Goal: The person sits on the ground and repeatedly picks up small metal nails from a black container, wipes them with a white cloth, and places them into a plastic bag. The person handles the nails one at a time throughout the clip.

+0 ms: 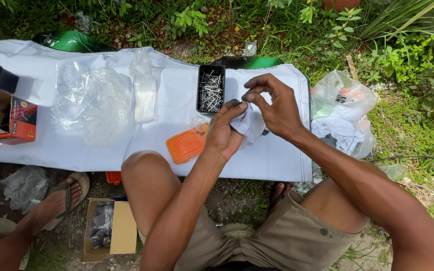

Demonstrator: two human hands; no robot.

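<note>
My left hand [225, 134] is closed around a small white cloth [250, 126], held above the white sheet [177, 100] that covers the table. My right hand [276, 108] pinches the top of the same cloth between thumb and fingertips; what is inside the cloth is hidden. Just beyond my hands lies an open black box of silver nails [210, 89]. An orange plastic lid [187, 144] rests on the sheet beside my left wrist.
Clear plastic bags [96, 103] lie crumpled on the sheet's left half, with red-and-black cardboard boxes [16, 120] at the left edge. A plastic bag of white rags [342, 118] hangs at the right end. A small carton [107, 230] stands on the ground; another person's sandalled foot [61, 198] is nearby.
</note>
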